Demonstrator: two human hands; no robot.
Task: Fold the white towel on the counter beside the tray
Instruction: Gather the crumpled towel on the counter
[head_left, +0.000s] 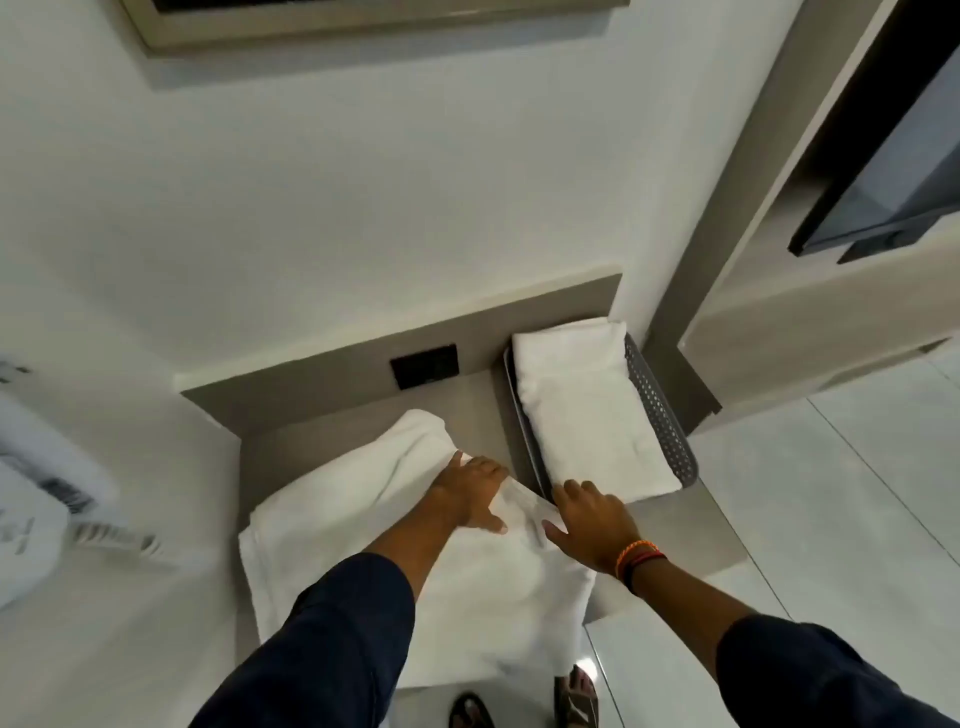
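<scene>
Right now my big soft white towel (332, 525) lies across the grey counter (691, 525), and its near end hangs over the front edge. It looks light and floppy, so I think it will bend easily and slip if I pull. My left hand (470, 491) presses flat on it, fingers spread. My right hand (592, 525) rests open on its right edge, a good place to pinch. Just beyond, the grey holey tray (660, 410) fills the far right corner, leaving little room there.
</scene>
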